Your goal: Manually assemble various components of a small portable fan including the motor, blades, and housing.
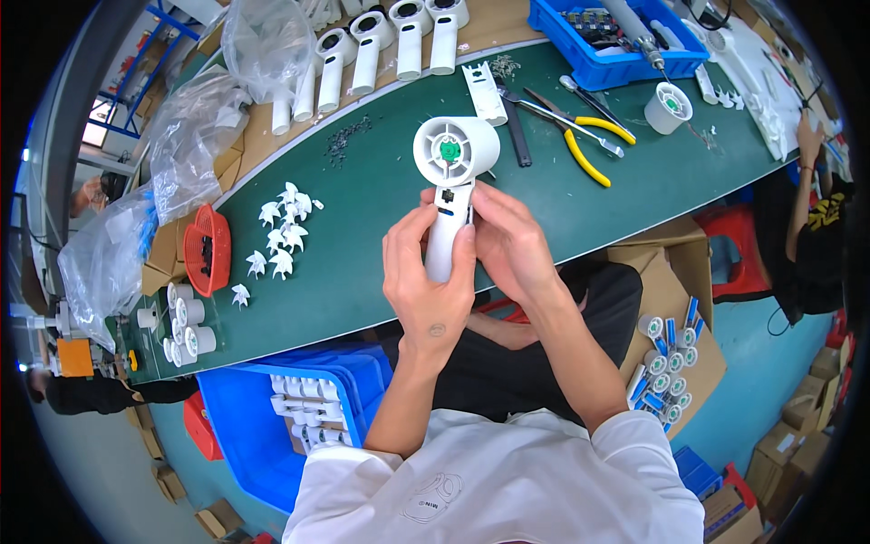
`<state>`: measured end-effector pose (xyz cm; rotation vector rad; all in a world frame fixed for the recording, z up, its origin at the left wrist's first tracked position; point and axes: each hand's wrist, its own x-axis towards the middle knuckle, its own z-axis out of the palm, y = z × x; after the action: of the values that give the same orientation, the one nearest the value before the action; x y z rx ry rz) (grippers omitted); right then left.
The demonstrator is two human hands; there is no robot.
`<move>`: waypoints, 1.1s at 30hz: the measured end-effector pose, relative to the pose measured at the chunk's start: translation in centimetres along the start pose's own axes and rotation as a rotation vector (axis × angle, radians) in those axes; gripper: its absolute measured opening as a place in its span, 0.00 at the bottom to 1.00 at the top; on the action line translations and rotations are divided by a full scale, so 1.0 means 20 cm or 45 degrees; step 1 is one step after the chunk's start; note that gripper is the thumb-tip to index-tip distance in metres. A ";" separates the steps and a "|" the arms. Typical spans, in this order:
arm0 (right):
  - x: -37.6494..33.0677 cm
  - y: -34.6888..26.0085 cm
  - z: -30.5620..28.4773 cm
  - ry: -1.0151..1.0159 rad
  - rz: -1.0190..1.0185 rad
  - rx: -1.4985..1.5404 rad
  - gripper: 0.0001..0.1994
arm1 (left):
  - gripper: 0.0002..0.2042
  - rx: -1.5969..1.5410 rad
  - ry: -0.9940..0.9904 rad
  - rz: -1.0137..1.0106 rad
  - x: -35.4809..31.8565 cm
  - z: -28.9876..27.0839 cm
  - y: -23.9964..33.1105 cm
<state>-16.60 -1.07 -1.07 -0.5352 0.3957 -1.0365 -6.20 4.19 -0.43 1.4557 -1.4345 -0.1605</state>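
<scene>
A white handheld fan (439,238) is upright in both my hands above the green table. Inside its round head (458,150) a green circuit part shows between white spokes, and no blades are fitted. My left hand (421,267) wraps the handle from the left, thumb across its front. Against the handle's right side press the fingers of my right hand (512,240); some fingertips are hidden behind it. A white handle shell (484,93) lies just beyond the fan head, beside yellow-handled pliers (587,154) and a dark flat tool (515,131).
Several white fan blades (283,238) lie left, near a red basket (207,249) and white cylinders (188,313). Fans (367,53) line the back. A blue bin (616,65) and power screwdriver (645,45) are back right. A blue crate (237,426) and carton (648,281) flank me. Another person's arm (807,154) is right.
</scene>
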 end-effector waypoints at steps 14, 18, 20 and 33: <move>-0.02 -0.01 0.00 -0.080 0.036 0.093 0.25 | 0.20 0.183 0.231 0.199 -0.04 0.11 0.03; -0.01 0.01 -0.04 -0.102 0.046 0.107 0.26 | 0.21 0.211 0.264 0.255 -0.06 0.15 0.02; -0.01 0.01 -0.03 -0.090 0.085 0.098 0.26 | 0.21 0.117 0.299 0.181 -0.07 0.17 0.01; -0.01 0.00 0.01 -0.052 -0.003 -0.053 0.24 | 0.20 0.005 0.259 0.104 -0.06 0.13 -0.02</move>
<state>-16.52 -0.88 -0.94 -0.5939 0.3811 -1.0197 -8.06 3.63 -2.60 1.3725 -1.3254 0.0414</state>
